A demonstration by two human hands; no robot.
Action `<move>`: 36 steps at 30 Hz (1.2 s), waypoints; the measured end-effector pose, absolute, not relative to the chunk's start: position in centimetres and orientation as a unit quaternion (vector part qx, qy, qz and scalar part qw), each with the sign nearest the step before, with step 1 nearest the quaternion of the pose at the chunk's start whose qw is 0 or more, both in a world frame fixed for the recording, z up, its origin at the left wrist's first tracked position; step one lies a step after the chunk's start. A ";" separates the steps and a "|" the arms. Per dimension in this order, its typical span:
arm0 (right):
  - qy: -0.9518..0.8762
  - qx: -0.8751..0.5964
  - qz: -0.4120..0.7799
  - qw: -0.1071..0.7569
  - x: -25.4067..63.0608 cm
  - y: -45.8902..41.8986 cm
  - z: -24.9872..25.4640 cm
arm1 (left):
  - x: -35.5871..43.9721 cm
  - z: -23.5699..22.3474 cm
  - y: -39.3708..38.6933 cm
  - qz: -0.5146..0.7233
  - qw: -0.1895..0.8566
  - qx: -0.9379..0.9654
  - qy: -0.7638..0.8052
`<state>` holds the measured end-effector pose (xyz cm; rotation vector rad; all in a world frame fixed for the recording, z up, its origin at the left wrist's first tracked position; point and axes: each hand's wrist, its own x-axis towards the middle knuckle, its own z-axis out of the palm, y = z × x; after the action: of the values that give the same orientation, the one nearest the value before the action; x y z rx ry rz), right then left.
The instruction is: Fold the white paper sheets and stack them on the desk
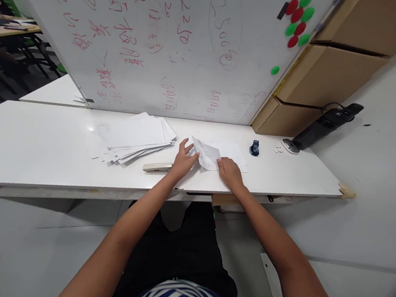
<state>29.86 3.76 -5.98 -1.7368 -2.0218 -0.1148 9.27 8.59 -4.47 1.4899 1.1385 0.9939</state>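
Note:
A sheet of paper (207,156), bent and tilted up, is between my two hands above the white desk. My left hand (184,160) is at its left edge, thumb against the paper and the other fingers partly spread; the lower fingers are hidden. Its right edge is pinched between the thumb and fingers of my right hand (229,173). Another white sheet (235,156) lies flat beneath and behind it. Just left of my left hand rests a beige stapler (157,167). Beyond the stapler is a loose, fanned pile of papers (136,135).
A small dark blue device (254,148) stands right of the papers. Farther right are a computer mouse (290,146) and a leaning black bottle (326,126). Cardboard boxes (334,77) are stacked behind them. A whiteboard (186,82) with red writing borders the desk (44,147) at the back.

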 end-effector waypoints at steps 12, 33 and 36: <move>-0.801 -0.527 -0.044 0.279 29.8 3.5 -6.1 | 9.4 -4.1 8.6 0.435 0.528 0.575 0.448; -0.829 -0.515 -0.023 0.217 29.5 3.5 -5.4 | 9.3 -3.9 8.7 0.408 0.559 0.596 0.408; -0.830 -0.511 -0.028 0.221 29.5 3.6 -5.5 | 9.3 -4.1 8.9 0.403 0.563 0.597 0.405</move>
<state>29.51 3.56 -5.51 -1.4124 -2.2945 -0.0786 9.29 8.92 -4.10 1.4065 0.9525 0.9479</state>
